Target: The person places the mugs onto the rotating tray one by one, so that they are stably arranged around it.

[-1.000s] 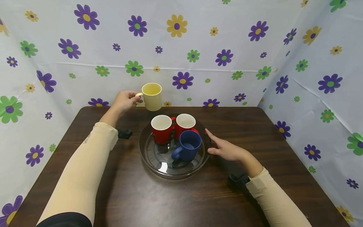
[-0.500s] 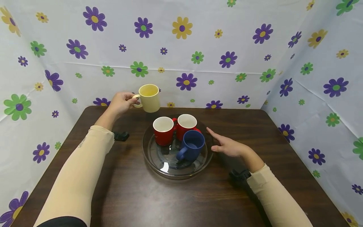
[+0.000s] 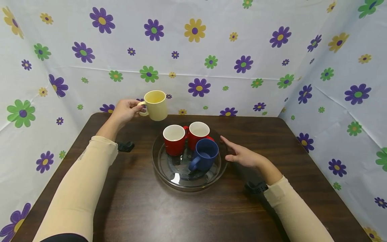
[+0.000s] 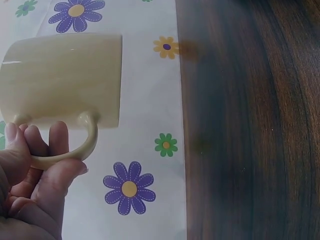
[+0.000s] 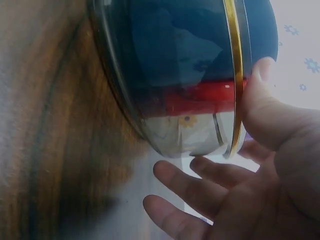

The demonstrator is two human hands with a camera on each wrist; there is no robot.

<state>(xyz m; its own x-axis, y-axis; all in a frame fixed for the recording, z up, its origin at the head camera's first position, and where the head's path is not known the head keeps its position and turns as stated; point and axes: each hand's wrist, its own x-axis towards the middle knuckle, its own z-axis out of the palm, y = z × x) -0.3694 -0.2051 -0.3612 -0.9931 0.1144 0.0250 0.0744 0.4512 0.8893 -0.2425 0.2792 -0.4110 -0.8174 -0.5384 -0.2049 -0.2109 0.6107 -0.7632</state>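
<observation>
My left hand (image 3: 125,110) grips a pale yellow mug (image 3: 158,109) by its handle, upright and raised in front of the back wall. The left wrist view shows fingers curled through the mug's handle (image 4: 90,137). A round clear tray (image 3: 161,178) with a tall rim stands mid-table. Inside it are a red mug (image 3: 174,146) with white interior, a second red mug (image 3: 195,139) behind, and a blue mug (image 3: 207,158) at the right. My right hand (image 3: 243,155) rests at the tray's right side, fingers fairly straight, thumb against the gold-edged rim (image 5: 234,50).
The dark wooden table (image 3: 145,215) ends at a flower-print cloth wall (image 3: 121,43) at the back. Another cloth wall (image 3: 338,111) runs along the right. Dark wrist straps show under the left forearm (image 3: 84,174) and by the right cuff (image 3: 273,191).
My left hand has moved a little to the left with the yellow mug, away from the tray. The right hand stays at the tray's side. The head view has shifted slightly.
</observation>
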